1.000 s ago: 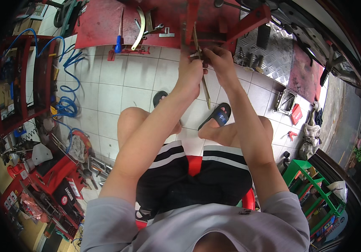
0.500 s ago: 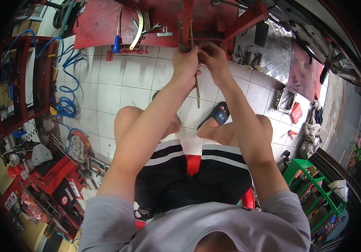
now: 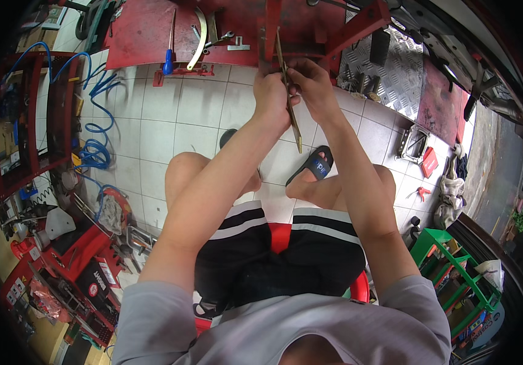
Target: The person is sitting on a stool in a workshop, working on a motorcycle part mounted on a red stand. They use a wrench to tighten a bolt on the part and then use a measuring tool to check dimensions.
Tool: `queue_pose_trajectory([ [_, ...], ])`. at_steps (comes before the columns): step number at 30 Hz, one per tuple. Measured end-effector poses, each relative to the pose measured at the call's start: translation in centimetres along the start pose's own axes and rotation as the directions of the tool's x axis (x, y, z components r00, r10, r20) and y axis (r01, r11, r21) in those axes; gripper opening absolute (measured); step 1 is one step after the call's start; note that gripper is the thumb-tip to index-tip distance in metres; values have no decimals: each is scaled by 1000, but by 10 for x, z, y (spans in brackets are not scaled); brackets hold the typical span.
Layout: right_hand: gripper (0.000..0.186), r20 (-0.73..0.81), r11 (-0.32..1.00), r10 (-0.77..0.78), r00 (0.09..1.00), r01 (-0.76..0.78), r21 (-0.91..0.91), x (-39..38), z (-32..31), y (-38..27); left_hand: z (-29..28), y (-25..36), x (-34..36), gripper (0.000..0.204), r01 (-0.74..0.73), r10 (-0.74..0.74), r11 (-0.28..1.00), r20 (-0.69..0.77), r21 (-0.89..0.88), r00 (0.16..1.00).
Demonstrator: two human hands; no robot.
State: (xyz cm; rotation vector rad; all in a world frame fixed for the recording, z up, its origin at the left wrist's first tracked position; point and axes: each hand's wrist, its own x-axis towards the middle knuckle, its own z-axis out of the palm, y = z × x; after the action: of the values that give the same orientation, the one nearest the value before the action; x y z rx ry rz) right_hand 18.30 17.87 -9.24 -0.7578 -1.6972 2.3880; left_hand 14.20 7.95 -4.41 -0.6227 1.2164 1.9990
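Both of my hands are closed around a long, thin brass-coloured strip (image 3: 296, 134), which stands out past them at both ends. My left hand (image 3: 272, 97) grips it from the left, its back toward me. My right hand (image 3: 310, 85) pinches it from the right with thumb and fingers, partly hiding the middle. The strip's far end lies by an upright red steel post (image 3: 270, 27); I cannot tell whether they touch. Left of the post, on the red platform (image 3: 136, 36), are a blue-handled screwdriver (image 3: 169, 61), a curved pale metal piece (image 3: 200, 45) and a wrench (image 3: 225, 39).
A red beam (image 3: 359, 33) angles rightward beside a checker-plate surface (image 3: 389, 79). Coiled blue hose (image 3: 97, 155) and a red rack (image 3: 30, 170) are left. A metal bracket (image 3: 414, 146), red case (image 3: 429, 164) and green shelf (image 3: 456, 274) are right. My sandalled feet are below my hands.
The strip first shifted left and upright, then its near end swung back right, leaving it tilted. Both hands moved slightly along with it, staying closed on it.
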Motion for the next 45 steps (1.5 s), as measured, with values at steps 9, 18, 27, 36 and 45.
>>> queue_pose_trajectory([
  [9, 19, -30, 999, 29, 999, -28, 36, -2, 1, -7, -4, -7, 6, 23, 37, -21, 986, 99, -165, 995],
  [18, 31, -58, 975, 111, 992, -97, 197, -3, 4, -16, -2, -2, 2, 18, 88, -74, 972, 73, -216, 995],
  [27, 32, -107, 985, 95, 990, -78, 153, -4, 8, -19, -2, 2, 0, 13, 112, -96, 964, 77, -241, 992],
  [36, 33, -124, 983, 129, 984, -110, 146, -1, 4, -20, -5, 4, 5, 13, 155, -130, 955, 114, -255, 985],
  [45, 32, -126, 988, 101, 987, -84, 132, -2, 1, -24, -7, 5, 11, 16, 296, -268, 925, 145, -236, 952],
])
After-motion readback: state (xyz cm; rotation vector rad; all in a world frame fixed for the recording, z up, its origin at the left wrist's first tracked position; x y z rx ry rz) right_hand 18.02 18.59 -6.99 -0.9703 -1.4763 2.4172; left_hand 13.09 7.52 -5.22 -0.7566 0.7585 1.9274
